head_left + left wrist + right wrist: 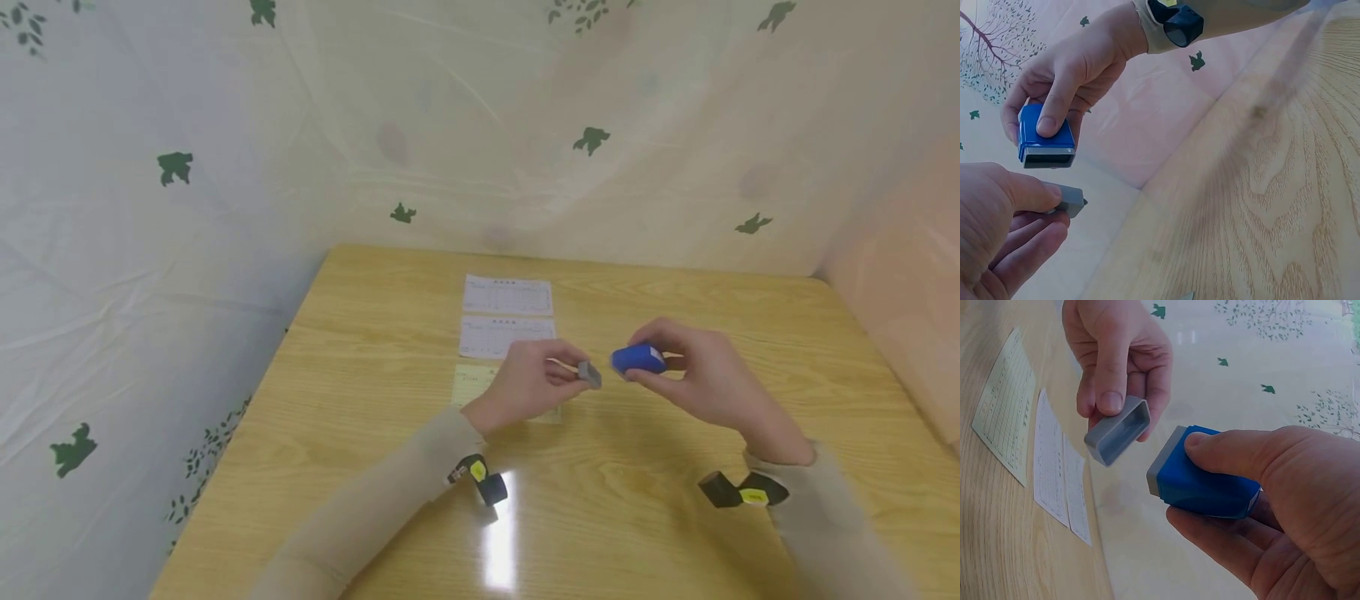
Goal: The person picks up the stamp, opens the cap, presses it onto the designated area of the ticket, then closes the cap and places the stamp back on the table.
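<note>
Between thumb and fingers my right hand (701,375) holds a blue self-inking stamp (637,359) above the table. The stamp's grey end, with a dark face, shows in the left wrist view and points toward my other hand. My left hand (528,379) pinches a small grey stamp cap (589,374). In the right wrist view the cap (1119,431) is hollow, its opening turned toward the stamp (1207,478). A small gap separates cap and stamp.
Two white printed forms (507,295) lie on the wooden table (360,333), one behind the other. A yellow form (468,383) lies nearer, partly hidden by my left hand. Patterned sheeting (465,125) hangs behind and beside the table.
</note>
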